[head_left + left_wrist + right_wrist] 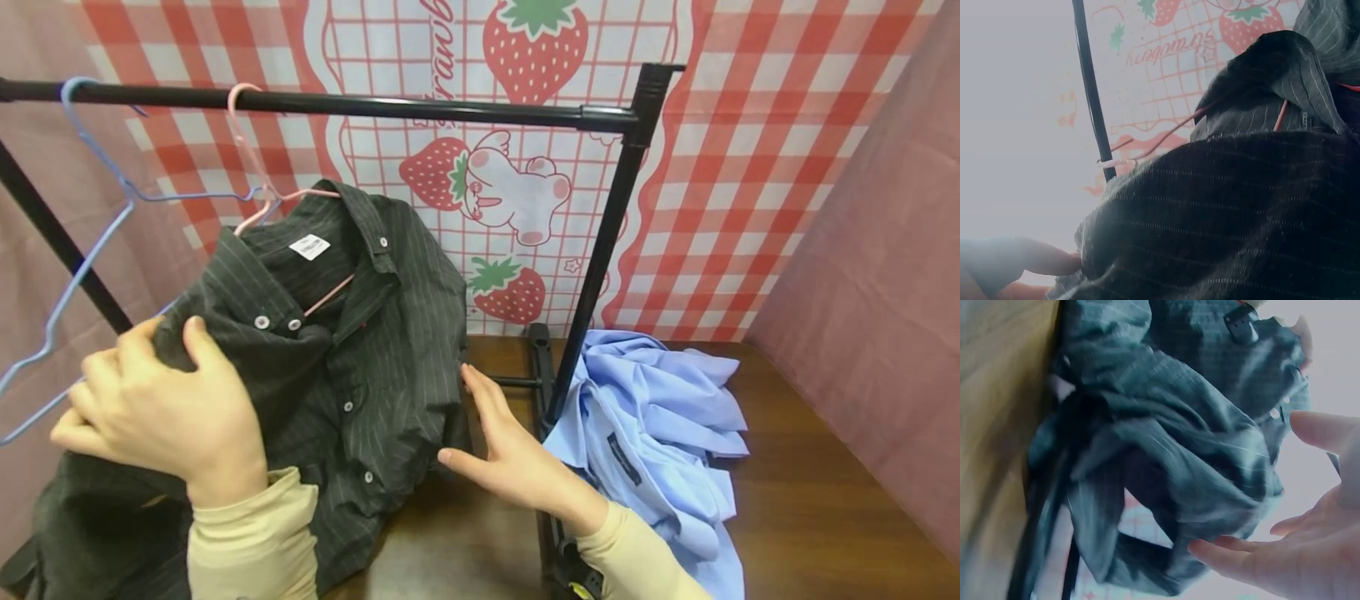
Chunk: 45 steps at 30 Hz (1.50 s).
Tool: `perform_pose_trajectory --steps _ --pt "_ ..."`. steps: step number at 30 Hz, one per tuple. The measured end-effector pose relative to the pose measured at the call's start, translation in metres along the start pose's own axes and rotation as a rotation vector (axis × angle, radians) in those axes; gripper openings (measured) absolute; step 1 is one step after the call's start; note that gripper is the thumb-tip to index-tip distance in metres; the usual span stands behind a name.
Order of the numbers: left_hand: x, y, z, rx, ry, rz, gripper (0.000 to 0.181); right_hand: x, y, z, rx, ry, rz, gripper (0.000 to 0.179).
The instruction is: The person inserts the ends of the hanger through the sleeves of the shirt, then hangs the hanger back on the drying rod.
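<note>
A dark pinstriped button-up shirt (405,333) hangs on a pink hanger (242,125), whose hook is over the black rail. My left hand (161,408) grips the shirt near its shoulder on the left, its fingertips partly hidden by cloth. In the left wrist view, a finger (1054,257) meets the edge of the dark fabric. My right hand (517,454) is beside the opposite sleeve, fingers extended and thumb apart. In the right wrist view, the right fingertips (1210,550) are at the loose sleeve; whether they press it I cannot tell.
A blue hanger (123,187) hangs on the black rail (420,108) at the left. A crumpled light blue shirt (652,433) lies on the wooden table (817,500), right of the rack's upright post (607,242). Behind is a strawberry-patterned cloth (720,167).
</note>
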<state>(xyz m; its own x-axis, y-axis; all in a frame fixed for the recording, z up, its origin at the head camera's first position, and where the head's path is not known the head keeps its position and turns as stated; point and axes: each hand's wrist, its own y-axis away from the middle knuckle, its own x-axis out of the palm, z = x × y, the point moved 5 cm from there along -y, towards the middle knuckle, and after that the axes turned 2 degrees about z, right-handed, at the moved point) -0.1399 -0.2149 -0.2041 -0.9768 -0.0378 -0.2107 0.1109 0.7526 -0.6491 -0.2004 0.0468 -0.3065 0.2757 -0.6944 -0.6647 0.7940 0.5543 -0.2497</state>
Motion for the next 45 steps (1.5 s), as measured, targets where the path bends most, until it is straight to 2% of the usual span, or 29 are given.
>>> perform_pose_trajectory --steps 4,9,13,18,21,24,28,33,36,39,42,45 --pt "0.0 0.003 -0.007 0.065 0.044 -0.024 0.043 -0.018 0.008 -0.002 -0.024 0.066 -0.04 0.077" --pt "-0.004 0.009 -0.02 0.191 0.146 -0.08 0.043 -0.044 0.019 -0.004 -0.084 0.195 -0.131 0.045" --pt "-0.006 0.017 -0.033 0.251 0.297 -0.127 0.031 -0.064 0.029 -0.007 -0.091 0.236 -0.213 0.027" --pt "-0.005 0.035 -0.057 0.414 0.509 -0.14 0.02 -0.084 0.04 -0.017 -0.026 0.269 -0.278 0.022" --pt "0.001 0.05 -0.068 0.511 0.588 -0.094 0.016 -0.092 0.046 -0.023 0.018 0.281 -0.292 0.024" --pt "0.011 0.063 -0.074 0.599 0.618 -0.03 0.013 -0.1 0.049 -0.028 0.061 0.301 -0.285 0.029" --pt "0.024 0.078 -0.08 0.689 0.612 0.064 0.015 -0.111 0.053 -0.034 0.12 0.351 -0.271 0.038" --pt "0.04 0.098 -0.09 0.787 0.563 0.184 0.018 -0.123 0.057 -0.041 0.176 0.413 -0.25 0.048" --pt "0.048 0.11 -0.098 0.831 0.534 0.263 0.02 -0.128 0.059 -0.048 0.215 0.426 -0.214 0.055" --pt "0.053 0.117 -0.106 0.845 0.518 0.335 0.021 -0.132 0.061 -0.056 0.266 0.437 -0.175 0.063" --pt "0.056 0.125 -0.114 0.851 0.529 0.384 0.02 -0.134 0.063 -0.064 0.317 0.448 -0.131 0.07" --pt "0.058 0.136 -0.122 0.886 0.541 0.423 0.018 -0.135 0.064 -0.07 0.347 0.458 -0.086 0.076"
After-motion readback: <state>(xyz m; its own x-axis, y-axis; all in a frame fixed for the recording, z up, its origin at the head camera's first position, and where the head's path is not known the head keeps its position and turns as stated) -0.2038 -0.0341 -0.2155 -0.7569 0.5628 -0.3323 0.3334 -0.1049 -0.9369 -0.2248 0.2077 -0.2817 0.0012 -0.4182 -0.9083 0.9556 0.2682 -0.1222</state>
